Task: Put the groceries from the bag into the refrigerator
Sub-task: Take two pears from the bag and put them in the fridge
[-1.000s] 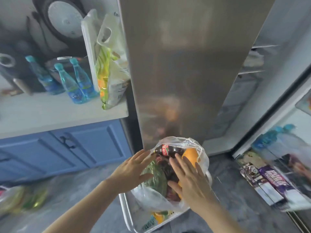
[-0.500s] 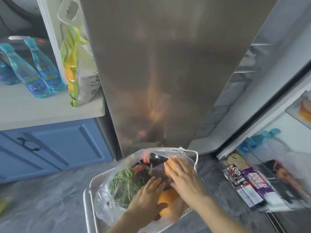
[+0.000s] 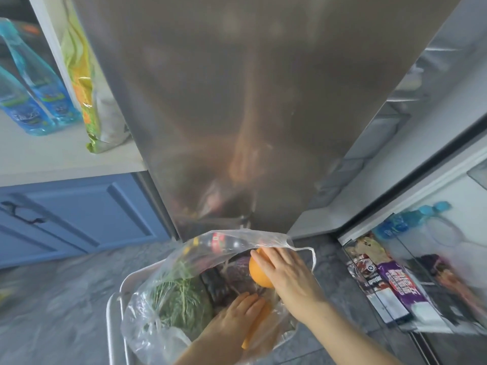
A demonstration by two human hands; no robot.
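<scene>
The left hand [image 3: 237, 312] is lying nearest, inside the clear plastic bag [image 3: 147, 312], its fingers held straight and close together, resting flat on an orange item [image 3: 259, 322] that is showing just beyond and to the right of the fingertips. Whether the thumb is hooking anything cannot be told. Left of those fingers, green leafy herbs [image 3: 181, 299] are filling the bag's near side, and just ahead of the fingertips dark purple groceries [image 3: 232, 275] are lying in the middle.

The right hand [image 3: 284, 272] is reaching in a little farther on, its fingers pressed together and curving over a round orange [image 3: 259, 272], which is sitting under the fingertips and palm, against the bag's right side. Past these fingertips, a dark soda bottle [image 3: 218, 242] with a red label is lying across the bag's far edge. The bag is sitting in a white tray [image 3: 116, 306] on the grey floor.

Beyond the fingers, the steel refrigerator door [image 3: 237, 101] is rising, closed. To their right, an open door shelf [image 3: 390, 291] is holding packets and a blue bottle [image 3: 405, 222]. Far left, blue bottles [image 3: 39, 101] are standing on a counter [image 3: 52, 159].
</scene>
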